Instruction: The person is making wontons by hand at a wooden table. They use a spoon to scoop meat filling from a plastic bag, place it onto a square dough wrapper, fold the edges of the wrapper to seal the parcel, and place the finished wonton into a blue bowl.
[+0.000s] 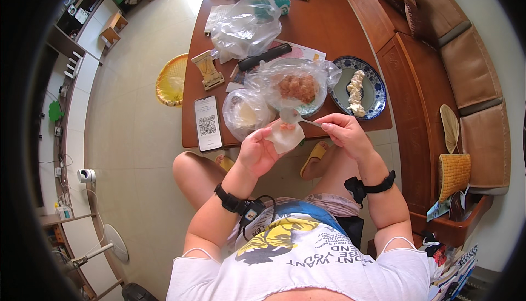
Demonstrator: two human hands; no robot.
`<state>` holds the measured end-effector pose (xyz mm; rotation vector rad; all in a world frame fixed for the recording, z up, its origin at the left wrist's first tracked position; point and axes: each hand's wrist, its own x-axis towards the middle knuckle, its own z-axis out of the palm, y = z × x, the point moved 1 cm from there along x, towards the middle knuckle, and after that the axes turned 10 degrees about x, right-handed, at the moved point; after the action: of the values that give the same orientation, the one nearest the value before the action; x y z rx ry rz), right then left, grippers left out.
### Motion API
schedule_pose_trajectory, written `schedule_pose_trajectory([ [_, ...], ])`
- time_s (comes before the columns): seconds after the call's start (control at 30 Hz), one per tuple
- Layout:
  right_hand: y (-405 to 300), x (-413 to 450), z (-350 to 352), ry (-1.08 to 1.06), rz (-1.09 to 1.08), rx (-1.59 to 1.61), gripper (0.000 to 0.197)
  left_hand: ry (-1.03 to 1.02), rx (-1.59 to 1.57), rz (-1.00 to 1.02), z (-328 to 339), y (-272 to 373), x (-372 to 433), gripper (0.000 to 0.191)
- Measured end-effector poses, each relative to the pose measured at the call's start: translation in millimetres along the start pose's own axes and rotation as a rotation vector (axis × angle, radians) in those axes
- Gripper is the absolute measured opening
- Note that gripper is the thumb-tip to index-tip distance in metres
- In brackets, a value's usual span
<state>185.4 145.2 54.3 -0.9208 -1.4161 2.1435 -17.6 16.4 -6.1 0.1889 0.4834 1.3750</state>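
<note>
My left hand [259,153] holds a thin, pale dough wrapper [287,140] with a small dab of pink minced filling [287,126] near its far edge. Between the fingers of my right hand [344,133] is the handle of a metal spoon [292,116], its bowl just over the wrapper. Beyond the spoon, a heap of minced meat [299,88] rests in a plastic-lined dish. To its left, a clear plastic bag [234,112] surrounds a pale stack that looks like more wrappers. Folded dumplings [356,91] form a row on a blue-and-white plate [380,95] at the right.
A phone [208,124] lies at the wooden table's [324,21] near left edge, beside a phone stand [208,70]. A black cylindrical object [265,56] and a large plastic bag [246,25] sit farther back. A yellow basket [170,81] stands left; a wooden sofa [415,107] runs along the right.
</note>
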Motion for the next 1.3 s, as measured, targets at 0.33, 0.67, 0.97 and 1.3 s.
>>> schedule_pose_trajectory([
  [0.33,6,-1,-1,0.132,-0.479,-0.397,0.018,0.023,0.002,-0.023,-12,-1,-2,0.052],
  [0.67,-4,22,8,0.348,-0.824,-1.149,0.017,0.163,-0.013,-0.04,-17,-3,-4,0.047],
  [0.97,11,45,14,0.357,-0.862,-1.322,0.018,0.122,-0.03,-0.018,-15,-1,-9,0.047],
  [1.3,25,19,39,0.152,-0.42,-0.456,0.016,0.011,0.046,-0.036,15,0,-15,0.051],
])
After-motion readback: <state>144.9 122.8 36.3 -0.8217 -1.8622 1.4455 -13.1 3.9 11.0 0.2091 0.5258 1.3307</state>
